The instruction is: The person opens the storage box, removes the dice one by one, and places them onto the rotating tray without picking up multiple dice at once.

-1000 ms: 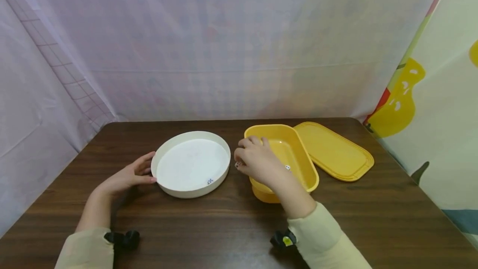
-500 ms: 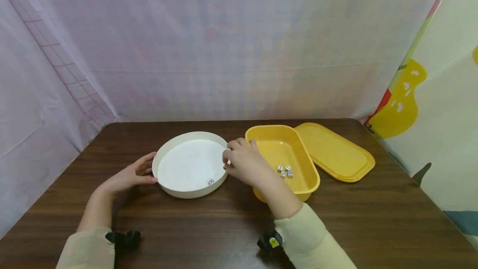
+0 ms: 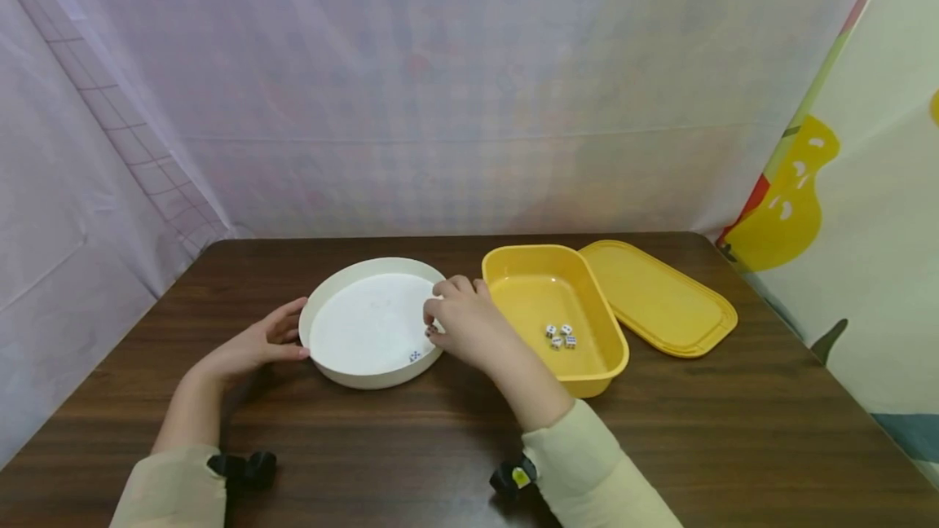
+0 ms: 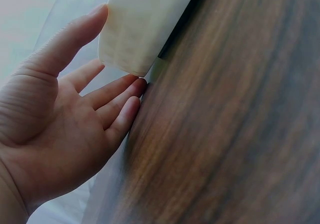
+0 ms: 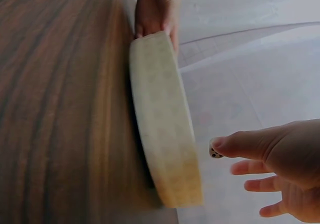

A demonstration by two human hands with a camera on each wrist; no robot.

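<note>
A round white tray (image 3: 374, 324) lies on the table, with one white die (image 3: 415, 356) at its front right. My left hand (image 3: 253, 345) touches the tray's left side with relaxed, spread fingers; the left wrist view has thumb and fingertips right at the wall. Over the tray's right rim, my right hand (image 3: 465, 320) pinches another die (image 5: 215, 149) by the thumb, dark dots facing the right wrist camera. Several white dice (image 3: 561, 337) lie together inside a yellow rectangular container (image 3: 612, 349), right of that hand.
A yellow lid (image 3: 663, 300) lies flat behind and to the right of the container. Dark wood-grain table (image 3: 381, 455) stretches in front of the tray. Pale cloth (image 3: 469, 104) hangs behind the table's back edge.
My right hand has moved left from over the yellow container to the tray's right rim, carrying the die. The dice in the container have come into view. The left hand stays at the tray.
</note>
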